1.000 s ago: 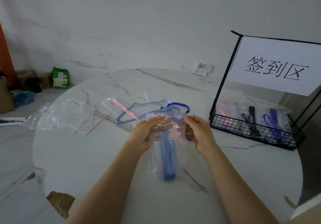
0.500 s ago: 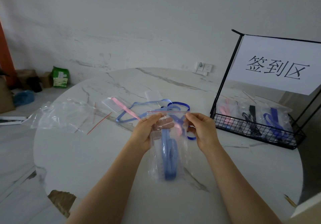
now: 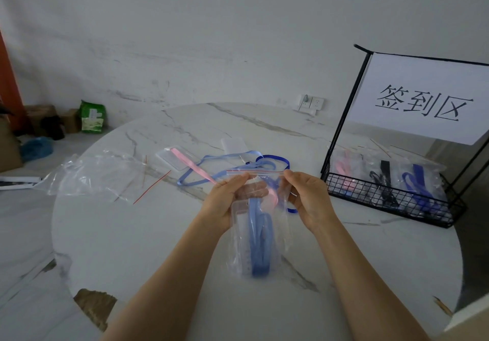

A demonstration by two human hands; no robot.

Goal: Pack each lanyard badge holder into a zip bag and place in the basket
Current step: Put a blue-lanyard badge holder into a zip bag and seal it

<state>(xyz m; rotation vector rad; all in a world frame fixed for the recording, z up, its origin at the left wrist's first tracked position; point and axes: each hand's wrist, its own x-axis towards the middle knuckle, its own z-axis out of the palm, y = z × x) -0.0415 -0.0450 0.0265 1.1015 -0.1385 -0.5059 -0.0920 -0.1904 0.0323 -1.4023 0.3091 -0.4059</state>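
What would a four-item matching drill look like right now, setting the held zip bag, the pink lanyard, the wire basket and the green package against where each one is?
Things
1. zip bag with the blue lanyard inside
2. pink lanyard
3. wire basket
4. green package

Places
A. on the floor, far left
B. pinched at its top edge by the left hand and right hand
C. lying on the table beyond the hands
D. on the table's right side, with packed bags in it

Pairs: 1-B; 2-C; 3-D; 4-A
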